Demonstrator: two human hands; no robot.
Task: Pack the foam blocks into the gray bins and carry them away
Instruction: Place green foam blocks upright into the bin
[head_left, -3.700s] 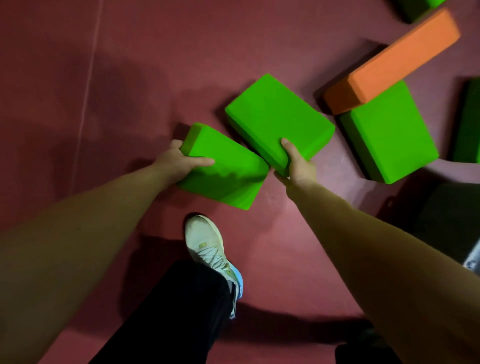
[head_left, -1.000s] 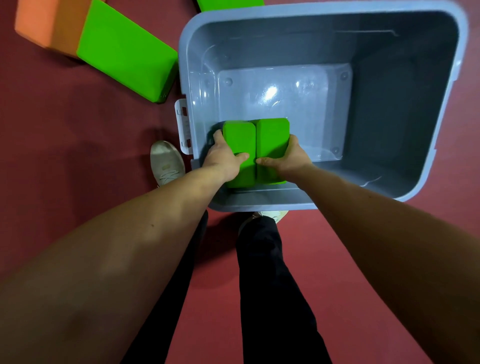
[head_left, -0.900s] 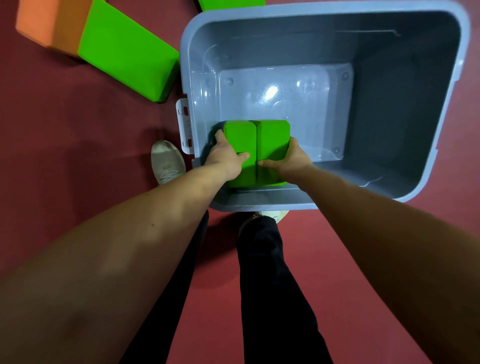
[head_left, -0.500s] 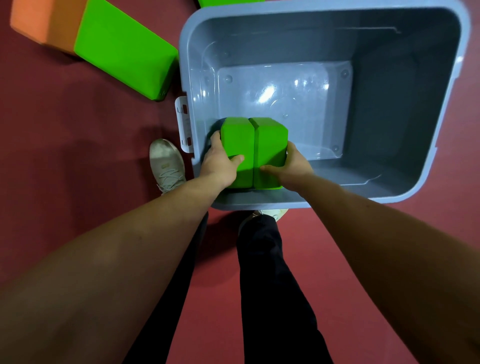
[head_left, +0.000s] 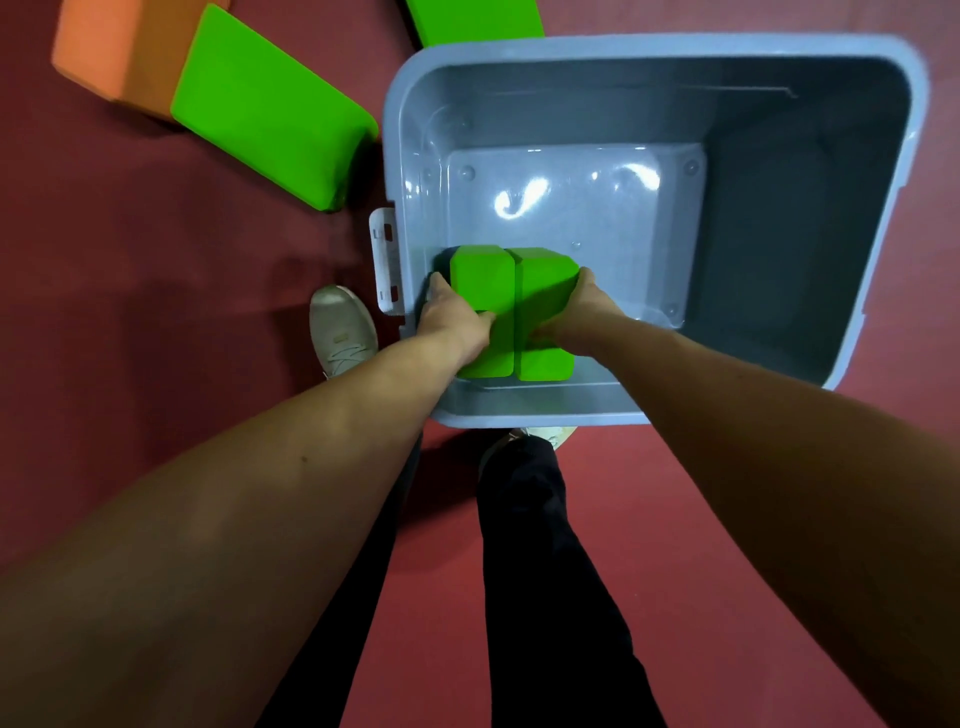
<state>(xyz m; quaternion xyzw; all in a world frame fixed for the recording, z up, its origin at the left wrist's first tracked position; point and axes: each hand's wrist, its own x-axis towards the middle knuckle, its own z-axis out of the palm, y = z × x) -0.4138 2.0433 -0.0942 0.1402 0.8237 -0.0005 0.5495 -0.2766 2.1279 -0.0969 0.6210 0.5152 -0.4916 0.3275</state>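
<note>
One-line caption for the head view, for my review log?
Both hands, left and right, hold two green blocks side by side in the gray bin's near-left corner; more blocks lie outside.

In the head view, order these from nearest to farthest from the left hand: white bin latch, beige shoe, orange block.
From the left hand:
1. White bin latch, just left, on the gray bin's wall.
2. Beige shoe, lower left, on the floor.
3. Orange block, far upper left.

A single wide-angle head camera looks steeply down from close above, past both forearms, into the open bin (head_left: 878, 218) on the red floor (head_left: 130, 312), legs below.
</note>
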